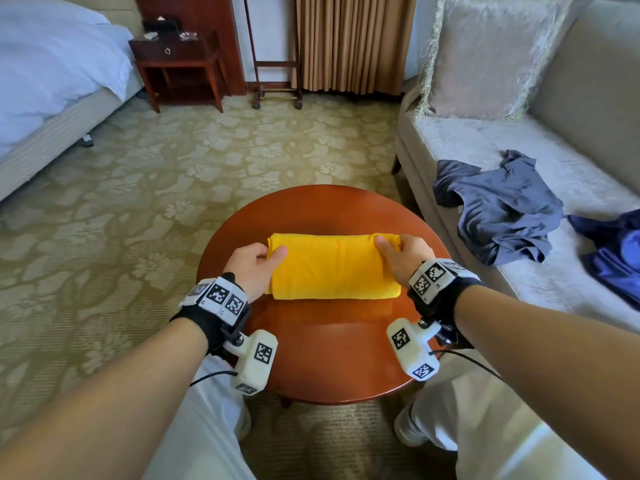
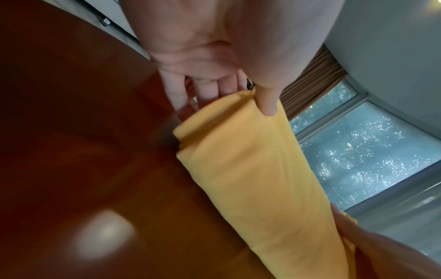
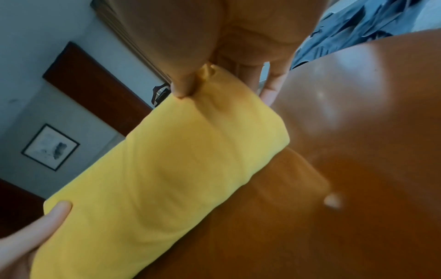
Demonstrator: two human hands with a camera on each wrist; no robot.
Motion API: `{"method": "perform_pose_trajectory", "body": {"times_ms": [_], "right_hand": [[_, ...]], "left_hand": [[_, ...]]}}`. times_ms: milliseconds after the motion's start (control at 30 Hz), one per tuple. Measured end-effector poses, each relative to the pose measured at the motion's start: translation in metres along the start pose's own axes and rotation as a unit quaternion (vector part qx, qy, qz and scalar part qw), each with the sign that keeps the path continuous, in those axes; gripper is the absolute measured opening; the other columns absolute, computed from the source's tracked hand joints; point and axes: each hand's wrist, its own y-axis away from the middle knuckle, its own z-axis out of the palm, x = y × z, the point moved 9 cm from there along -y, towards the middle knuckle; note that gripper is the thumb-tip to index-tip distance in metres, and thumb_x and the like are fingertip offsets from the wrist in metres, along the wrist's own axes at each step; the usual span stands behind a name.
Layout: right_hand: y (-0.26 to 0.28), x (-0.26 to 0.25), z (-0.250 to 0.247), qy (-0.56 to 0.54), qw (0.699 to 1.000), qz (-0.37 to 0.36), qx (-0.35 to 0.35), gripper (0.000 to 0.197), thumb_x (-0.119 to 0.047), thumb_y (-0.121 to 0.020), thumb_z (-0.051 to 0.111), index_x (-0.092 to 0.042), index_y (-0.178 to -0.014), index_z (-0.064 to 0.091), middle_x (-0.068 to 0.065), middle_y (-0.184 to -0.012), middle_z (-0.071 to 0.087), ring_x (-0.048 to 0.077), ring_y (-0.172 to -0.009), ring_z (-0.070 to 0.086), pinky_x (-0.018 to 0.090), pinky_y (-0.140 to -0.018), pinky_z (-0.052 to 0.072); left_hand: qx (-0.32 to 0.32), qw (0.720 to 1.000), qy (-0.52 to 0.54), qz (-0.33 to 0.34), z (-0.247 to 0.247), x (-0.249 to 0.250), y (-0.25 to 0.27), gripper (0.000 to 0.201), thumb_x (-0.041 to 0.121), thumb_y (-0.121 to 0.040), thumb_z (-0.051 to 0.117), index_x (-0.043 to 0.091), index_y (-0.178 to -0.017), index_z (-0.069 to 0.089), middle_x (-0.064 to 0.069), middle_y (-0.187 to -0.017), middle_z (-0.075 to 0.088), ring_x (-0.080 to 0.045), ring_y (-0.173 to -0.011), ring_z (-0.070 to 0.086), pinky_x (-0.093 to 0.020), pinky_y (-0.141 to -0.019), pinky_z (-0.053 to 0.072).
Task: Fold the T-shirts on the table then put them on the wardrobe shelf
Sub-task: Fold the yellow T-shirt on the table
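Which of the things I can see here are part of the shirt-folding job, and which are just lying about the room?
Part of the job:
- yellow T-shirt, folded, on the round table
- left hand and right hand, each pinching an end of it
- grey garment and blue garment on the sofa, probably next

Just lying about:
- cushion
- bed
- nightstand

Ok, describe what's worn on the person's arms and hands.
Both forearms are bare, no sleeves. Each wrist carries a black strap topped with white blocks printed with black square markers. A white camera housing with similar markers hangs below each wrist, trailing a thin black cable. The hands are ungloved.
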Motion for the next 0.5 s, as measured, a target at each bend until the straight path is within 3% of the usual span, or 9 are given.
{"method": "perform_pose_trajectory", "body": {"times_ms": [100,200,367,433,500], "right_hand": [[-0.007,0.0,0.011,0.021,0.999,0.033,0.011,0.058,-0.056,-0.093,0.047,-0.014,-0.133,0.052,0.015,-0.124,0.059,0.032,-0.098,0.057,0.032,-0.072,0.04],[-0.012,0.004,0.024,0.046,0.997,0.059,0.008,0.055,-0.055,-0.095,0.044,-0.011,-0.128,0.052,0.015,-0.118,0.059,0.027,-0.082,0.05,0.034,-0.069,0.04],[-0.02,0.015,0.041,0.093,0.991,0.095,-0.005,0.051,-0.054,-0.095,0.043,-0.01,-0.118,0.055,0.007,-0.083,0.05,0.022,-0.065,0.05,0.033,-0.063,0.043],[-0.021,0.016,0.043,0.105,0.989,0.103,-0.002,0.051,-0.055,-0.093,0.047,-0.01,-0.118,0.052,0.006,-0.081,0.047,0.023,-0.066,0.051,0.035,-0.064,0.046],[-0.021,0.017,0.042,0.105,0.988,0.115,-0.001,0.054,-0.055,-0.09,0.05,-0.012,-0.122,0.047,0.007,-0.088,0.048,0.027,-0.078,0.058,0.038,-0.071,0.053]], "left_hand": [[0.012,0.998,-0.053,-0.026,0.004,-0.014,-0.013,0.048,0.047,-0.097,0.051,0.015,-0.063,0.038,0.0,-0.057,0.036,-0.019,-0.053,0.036,-0.032,-0.051,0.025],[0.025,0.995,-0.088,-0.044,0.007,-0.023,-0.023,0.049,0.05,-0.096,0.05,0.015,-0.063,0.043,-0.001,-0.057,0.043,-0.02,-0.055,0.042,-0.032,-0.054,0.03],[0.032,0.988,-0.126,-0.084,0.014,-0.03,-0.036,0.058,0.052,-0.095,0.053,0.017,-0.053,0.033,-0.001,-0.05,0.036,-0.024,-0.054,0.039,-0.032,-0.055,0.029],[0.006,0.98,-0.142,-0.138,0.019,-0.039,-0.041,0.061,0.058,-0.092,0.054,0.015,-0.051,0.038,-0.002,-0.05,0.04,-0.023,-0.051,0.042,-0.03,-0.053,0.031],[-0.008,0.972,-0.144,-0.187,0.019,-0.048,-0.044,0.062,0.065,-0.086,0.056,0.012,-0.056,0.046,-0.003,-0.053,0.048,-0.021,-0.05,0.048,-0.028,-0.05,0.035]]}}
